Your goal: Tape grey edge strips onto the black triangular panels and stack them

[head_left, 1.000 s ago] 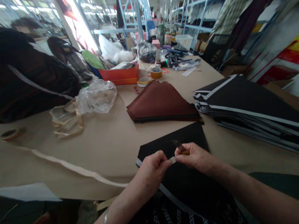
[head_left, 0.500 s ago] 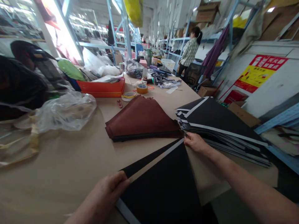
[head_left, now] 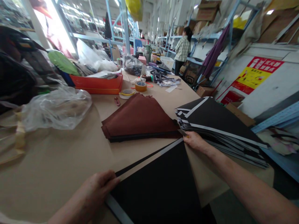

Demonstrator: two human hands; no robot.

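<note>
A large black sheet lies on the brown paper-covered table in front of me, with a grey strip along its left edge. My left hand is closed on the sheet's near left corner, at the near end of that strip. My right hand is closed on the sheet's far corner, right beside the tall stack of black sheets. A small dark tip pokes out past its fingers; I cannot make out what it is.
A stack of brown sheets lies just beyond the black sheet. Further back are an orange box, two tape rolls, a clear plastic bag and scattered clutter. A person in a plaid shirt stands by blue shelving at the back.
A second ago both hands pinched a strip end together near me. They have since spread apart along the black sheet's edge, the right going far, the left sliding down-left. My view has lifted.
</note>
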